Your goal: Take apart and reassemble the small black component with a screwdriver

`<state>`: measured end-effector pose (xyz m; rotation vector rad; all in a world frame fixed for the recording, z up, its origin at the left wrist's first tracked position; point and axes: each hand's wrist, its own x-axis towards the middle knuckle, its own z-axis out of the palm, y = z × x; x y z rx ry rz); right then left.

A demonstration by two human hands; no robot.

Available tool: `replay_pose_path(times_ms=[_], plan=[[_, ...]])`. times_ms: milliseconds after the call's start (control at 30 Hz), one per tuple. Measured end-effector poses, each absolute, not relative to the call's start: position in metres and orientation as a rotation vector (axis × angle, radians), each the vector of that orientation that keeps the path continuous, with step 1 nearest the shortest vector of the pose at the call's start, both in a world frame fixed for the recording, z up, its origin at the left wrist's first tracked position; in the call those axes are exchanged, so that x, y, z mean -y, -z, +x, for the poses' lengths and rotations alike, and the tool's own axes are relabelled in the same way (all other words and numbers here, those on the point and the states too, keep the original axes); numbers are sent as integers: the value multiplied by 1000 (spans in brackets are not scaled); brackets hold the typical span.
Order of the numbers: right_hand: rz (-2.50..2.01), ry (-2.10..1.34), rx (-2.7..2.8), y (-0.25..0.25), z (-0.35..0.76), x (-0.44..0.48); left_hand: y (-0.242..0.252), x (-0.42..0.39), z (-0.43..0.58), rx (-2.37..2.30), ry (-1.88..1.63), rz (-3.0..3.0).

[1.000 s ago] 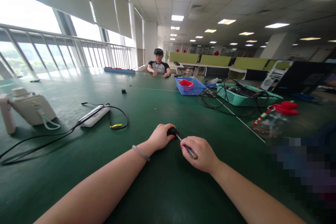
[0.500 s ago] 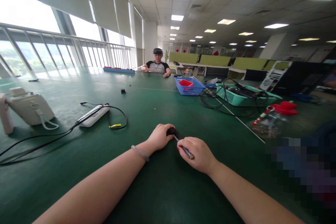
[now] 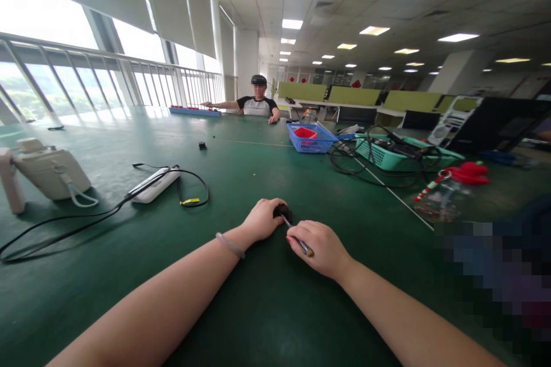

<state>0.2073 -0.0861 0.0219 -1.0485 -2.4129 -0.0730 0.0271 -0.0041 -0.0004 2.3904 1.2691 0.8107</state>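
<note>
My left hand (image 3: 261,221) rests on the green table, its fingers curled round a small dark object (image 3: 283,212) that looks black and rounded. What that object is cannot be made out, since the fingers cover part of it. In my right hand (image 3: 321,246) is a slim screwdriver (image 3: 308,250), its brownish handle end sticking out below the fist. The thin metal shaft slants up and left, and its tip meets the dark object. A grey band circles my left wrist.
A white power bank-like box (image 3: 155,184) with a black cable and a beige bottle (image 3: 54,175) stand left. Farther right are a blue basket (image 3: 312,143), a green basket (image 3: 379,159) with cables, and a red-lidded jar (image 3: 451,198). A person (image 3: 258,104) sits across, near a blue strip (image 3: 196,111).
My right hand and the screwdriver have shifted slightly left and up, with the tip still at the dark object. The person across has stretched an arm toward the blue strip.
</note>
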Motion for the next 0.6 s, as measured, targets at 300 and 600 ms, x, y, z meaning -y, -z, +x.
replay_pose_path(times_ms=[300, 600], plan=[[-1053, 62, 2385, -24, 210, 88, 1, 4, 27, -1267, -797, 2396], [-1040, 228, 2422, -25, 208, 90, 1, 4, 27, -1261, -819, 2411]])
